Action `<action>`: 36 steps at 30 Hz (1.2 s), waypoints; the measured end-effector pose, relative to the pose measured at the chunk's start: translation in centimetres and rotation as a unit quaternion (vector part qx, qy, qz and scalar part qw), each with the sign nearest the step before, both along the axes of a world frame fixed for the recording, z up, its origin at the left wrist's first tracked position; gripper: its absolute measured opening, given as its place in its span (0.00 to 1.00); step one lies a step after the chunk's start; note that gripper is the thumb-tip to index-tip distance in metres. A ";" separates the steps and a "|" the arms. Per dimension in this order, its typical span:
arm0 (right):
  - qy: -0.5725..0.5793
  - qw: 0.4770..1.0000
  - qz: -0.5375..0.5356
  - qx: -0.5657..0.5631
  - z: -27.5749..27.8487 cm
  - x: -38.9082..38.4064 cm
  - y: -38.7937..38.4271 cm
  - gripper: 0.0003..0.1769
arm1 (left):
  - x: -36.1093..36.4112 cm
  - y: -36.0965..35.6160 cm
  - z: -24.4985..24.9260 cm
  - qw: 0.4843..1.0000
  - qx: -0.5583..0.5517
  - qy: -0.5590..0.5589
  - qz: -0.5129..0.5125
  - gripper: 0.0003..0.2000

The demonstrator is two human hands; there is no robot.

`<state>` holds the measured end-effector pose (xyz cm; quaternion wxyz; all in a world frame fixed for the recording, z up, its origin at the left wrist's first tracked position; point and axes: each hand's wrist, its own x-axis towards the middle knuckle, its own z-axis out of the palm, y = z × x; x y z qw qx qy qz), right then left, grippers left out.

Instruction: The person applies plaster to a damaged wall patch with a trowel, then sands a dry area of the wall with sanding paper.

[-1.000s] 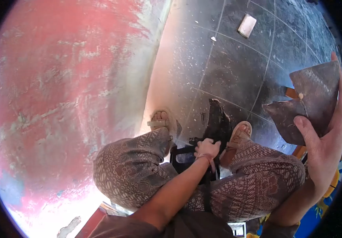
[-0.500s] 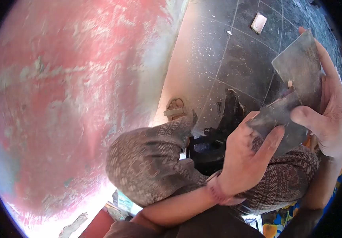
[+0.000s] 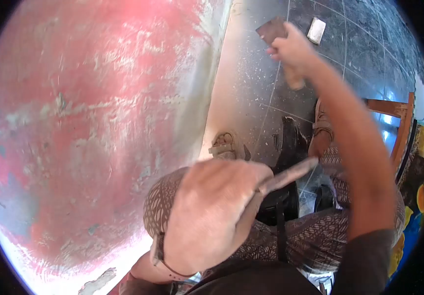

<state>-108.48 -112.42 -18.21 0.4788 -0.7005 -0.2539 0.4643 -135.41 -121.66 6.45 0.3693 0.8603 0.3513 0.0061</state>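
Note:
My right hand [image 3: 296, 48] reaches out over the dark floor tiles, closed around a scraper. The scraper's [image 3: 272, 29] flat brownish blade points up and left, while its light wooden handle juts out below the fist. Close to the camera, my left hand [image 3: 214, 206] is closed on a second scraper [image 3: 290, 176], which shows nearly edge-on as a narrow grey strip pointing right. Its fingers are mostly hidden behind the back of the hand. A band circles the left wrist.
A red wall [image 3: 103, 118] with worn, pale patches fills the left side. A pale rectangular block [image 3: 316, 30] lies on the tiled floor [image 3: 300, 101], which has white crumbs scattered over it. Sandalled feet [image 3: 223, 143] stand below, and a wooden chair frame [image 3: 401, 123] is at right.
The two scrapers were together at the right and are now apart. My right hand has moved forward and left over the floor; my left hand has swung left, closer to the camera.

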 end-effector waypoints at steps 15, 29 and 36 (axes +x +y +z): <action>0.458 0.871 -0.174 -0.038 -12.9 -14.3 -9.5 0.20 | 6.5 0.0 -0.3 0.991 0.037 0.014 -0.125 0.12; 0.406 0.905 -0.087 -0.094 -12.2 -25.4 -2.7 0.26 | 0.8 1.7 -1.5 0.991 -0.093 -0.045 0.084 0.17; 0.384 0.914 -0.104 -0.078 -13.2 -27.8 -2.3 0.28 | -2.0 -0.4 -0.2 0.988 -0.071 -0.041 0.131 0.17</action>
